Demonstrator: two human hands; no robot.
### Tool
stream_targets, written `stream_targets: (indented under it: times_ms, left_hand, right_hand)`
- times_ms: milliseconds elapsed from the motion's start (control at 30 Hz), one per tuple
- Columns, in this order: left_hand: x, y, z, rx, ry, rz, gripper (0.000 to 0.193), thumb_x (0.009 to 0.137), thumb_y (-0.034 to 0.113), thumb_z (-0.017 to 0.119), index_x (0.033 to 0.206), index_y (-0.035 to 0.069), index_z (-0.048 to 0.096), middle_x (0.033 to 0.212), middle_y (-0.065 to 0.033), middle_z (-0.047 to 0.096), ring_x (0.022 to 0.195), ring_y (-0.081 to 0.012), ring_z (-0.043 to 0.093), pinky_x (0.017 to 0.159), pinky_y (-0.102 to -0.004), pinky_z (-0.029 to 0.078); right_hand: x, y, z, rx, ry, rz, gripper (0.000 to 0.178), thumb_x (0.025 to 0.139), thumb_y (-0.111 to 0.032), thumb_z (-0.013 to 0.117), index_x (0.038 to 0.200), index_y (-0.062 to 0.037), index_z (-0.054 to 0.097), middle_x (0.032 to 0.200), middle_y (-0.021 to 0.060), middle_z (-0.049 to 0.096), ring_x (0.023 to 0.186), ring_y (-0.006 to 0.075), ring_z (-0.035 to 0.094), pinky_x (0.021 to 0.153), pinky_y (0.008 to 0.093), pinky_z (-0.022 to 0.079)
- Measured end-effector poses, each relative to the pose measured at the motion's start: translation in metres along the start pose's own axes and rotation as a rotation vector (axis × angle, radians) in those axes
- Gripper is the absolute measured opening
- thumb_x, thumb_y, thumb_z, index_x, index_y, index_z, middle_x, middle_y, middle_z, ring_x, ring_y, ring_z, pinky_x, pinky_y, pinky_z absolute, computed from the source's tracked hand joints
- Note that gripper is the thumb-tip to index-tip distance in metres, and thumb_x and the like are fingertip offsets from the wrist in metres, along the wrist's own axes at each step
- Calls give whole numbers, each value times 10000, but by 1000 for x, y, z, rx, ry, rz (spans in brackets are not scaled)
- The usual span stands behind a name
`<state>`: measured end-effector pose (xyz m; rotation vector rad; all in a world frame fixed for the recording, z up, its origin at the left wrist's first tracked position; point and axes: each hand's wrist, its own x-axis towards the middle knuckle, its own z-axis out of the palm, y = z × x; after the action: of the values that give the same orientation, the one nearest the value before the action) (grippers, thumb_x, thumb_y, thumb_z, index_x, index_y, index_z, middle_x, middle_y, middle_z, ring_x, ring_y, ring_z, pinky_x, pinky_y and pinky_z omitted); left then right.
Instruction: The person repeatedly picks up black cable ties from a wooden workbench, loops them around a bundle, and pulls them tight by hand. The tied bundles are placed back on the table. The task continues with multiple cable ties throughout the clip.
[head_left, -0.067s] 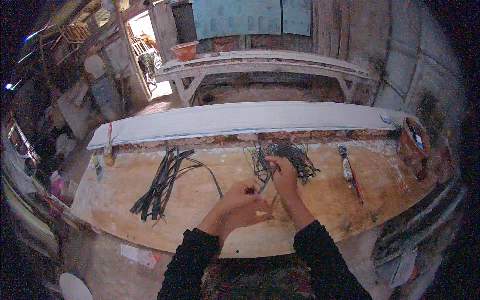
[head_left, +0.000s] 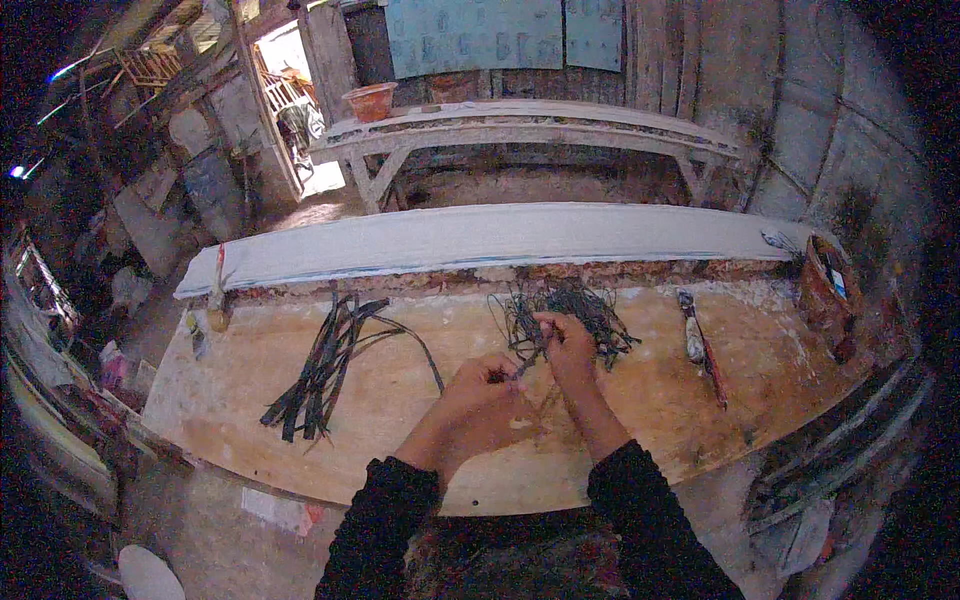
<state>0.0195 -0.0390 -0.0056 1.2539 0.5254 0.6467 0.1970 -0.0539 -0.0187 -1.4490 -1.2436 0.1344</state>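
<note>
My left hand [head_left: 484, 402] is closed in a pinch on a thin dark strip [head_left: 530, 362], above the middle of the wooden board. My right hand [head_left: 568, 352] pinches the same strip a little farther up and to the right, its fingertips close to the tangle. Behind and beside it lies a loose tangle of thin dark strips [head_left: 590, 318]. Left of my hands rests a bundle of flat black strips [head_left: 325, 365], and one long strip from it curves over toward my left wrist. My palm hides part of the held strip.
A long white-topped ledge [head_left: 480, 235] runs along the board's far edge. At right lie a knife-like tool with a red part [head_left: 700, 345] and a brown container [head_left: 828, 285]. A brush [head_left: 218, 290] stands at left. Farther back, a bench [head_left: 540, 130] carries an orange bowl [head_left: 371, 102].
My left hand has shifted very slightly, its lower fingers drawing inward. The right hand has barely moved, and the strips on the board lie as before.
</note>
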Motion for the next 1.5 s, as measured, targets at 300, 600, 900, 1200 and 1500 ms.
stream_targets:
  times_ms: [300, 600, 900, 1200, 1500]
  left_hand:
    - [29, -28, -60, 99, 583, 209, 184, 776, 121, 707, 913, 15, 648, 768, -41, 614, 622, -112, 574, 529, -254, 458]
    - [23, 2, -39, 37, 655, 159, 142, 784, 125, 697, 830, 7, 633, 747, -48, 589, 547, -124, 549, 414, -270, 451]
    - [28, -11, -42, 257, 409, 172, 162, 789, 156, 719, 860, 31, 646, 773, -17, 614, 690, -94, 553, 624, -237, 437]
    - [20, -4, -29, 203, 183, 28, 127, 812, 142, 692, 891, 54, 645, 789, 9, 620, 724, -81, 554, 657, -238, 434]
    - [15, 7, -35, 48, -129, 54, 88, 804, 119, 687, 835, 62, 628, 771, 24, 597, 696, -74, 544, 647, -235, 435]
  right_hand:
    - [-4, 3, 0, 331, -287, 205, 142, 738, -71, 728, 876, -62, 697, 1002, 51, 564, 869, 152, 569, 749, 282, 481]
    - [-10, -25, -1, 840, -772, 371, 194, 788, -111, 713, 954, -19, 675, 1043, 56, 613, 941, 157, 593, 833, 308, 461]
    - [-6, -35, -13, 855, -514, 515, 116, 754, -51, 720, 822, -47, 626, 833, 25, 642, 818, 116, 594, 794, 290, 460]
    - [-5, -19, -1, 342, -265, 277, 116, 766, -39, 689, 800, -64, 580, 784, 4, 585, 735, 116, 561, 695, 263, 448]
    - [6, 6, 5, 136, -84, 168, 80, 804, -35, 622, 878, -51, 597, 784, 15, 583, 749, 103, 547, 693, 272, 437]
